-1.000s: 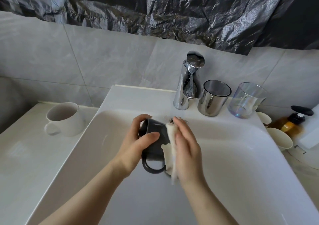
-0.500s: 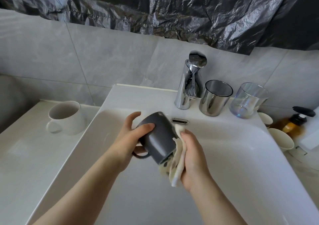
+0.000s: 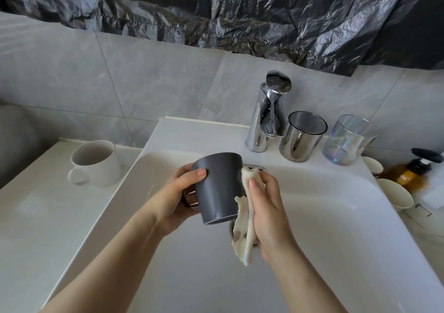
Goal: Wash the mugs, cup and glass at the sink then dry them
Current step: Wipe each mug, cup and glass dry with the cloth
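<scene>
Over the white sink [image 3: 336, 216], my left hand [image 3: 175, 199] grips a dark grey mug [image 3: 219, 187], nearly upright with its mouth away from me; its handle is hidden behind my fingers. My right hand [image 3: 269, 207] presses a cream cloth [image 3: 245, 226] against the mug's right side. A white mug [image 3: 96, 163] stands on the counter at the left. Behind the basin, right of the tap, stand a shiny metal cup [image 3: 301, 136] and a clear iridescent glass [image 3: 348, 139].
A chrome tap [image 3: 266, 118] rises at the back of the basin, with no water running. At the right edge sit an amber pump bottle [image 3: 413, 173] and two pale cups [image 3: 396, 195]. Black plastic sheeting [image 3: 240, 12] hangs above the grey tiles.
The grey mug has turned from lying mouth-right to nearly upright and risen slightly. My right hand with the cloth has slid from the mug's mouth to its right outer side.
</scene>
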Demonstrator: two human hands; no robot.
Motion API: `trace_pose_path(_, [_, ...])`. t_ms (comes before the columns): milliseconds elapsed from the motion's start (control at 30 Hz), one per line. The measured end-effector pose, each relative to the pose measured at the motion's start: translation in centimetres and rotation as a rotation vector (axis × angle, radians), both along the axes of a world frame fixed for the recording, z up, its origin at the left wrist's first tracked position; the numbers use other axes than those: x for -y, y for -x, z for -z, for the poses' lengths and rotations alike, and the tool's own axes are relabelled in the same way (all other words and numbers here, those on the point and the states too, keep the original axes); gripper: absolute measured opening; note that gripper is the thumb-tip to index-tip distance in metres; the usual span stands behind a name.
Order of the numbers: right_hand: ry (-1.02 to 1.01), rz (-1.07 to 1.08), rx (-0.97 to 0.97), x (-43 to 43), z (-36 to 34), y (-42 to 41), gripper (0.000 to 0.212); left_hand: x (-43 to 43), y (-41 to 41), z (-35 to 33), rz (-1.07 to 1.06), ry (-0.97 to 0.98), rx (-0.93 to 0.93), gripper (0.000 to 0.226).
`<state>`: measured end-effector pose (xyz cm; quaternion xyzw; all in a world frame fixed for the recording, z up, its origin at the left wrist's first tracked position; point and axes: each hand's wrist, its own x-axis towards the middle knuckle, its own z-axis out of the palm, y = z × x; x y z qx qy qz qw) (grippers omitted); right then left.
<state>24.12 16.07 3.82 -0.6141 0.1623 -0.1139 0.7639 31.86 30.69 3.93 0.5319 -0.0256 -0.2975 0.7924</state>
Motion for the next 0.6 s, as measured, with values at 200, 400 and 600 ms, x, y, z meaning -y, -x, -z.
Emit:
trace_pose_path(200, [0.044, 0.029, -0.002, 0.9, 0.1, -0.2, 0.011, -0.1, -0.1, 0.6, 0.053, -0.082, -0.185, 0.084])
trace_pose_path(400, [0.058, -0.092, 0.0, 1.0, -0.2, 0.2, 0.027, -0.1, 0.4, 0.6, 0.238, -0.024, -0.319, 0.114])
trace_pose_path(600, [0.366, 0.121, -0.005, 0.7, -0.6, 0.4, 0.031, 1.0, 1.0, -0.3, 0.153, -0.056, -0.443, 0.096])
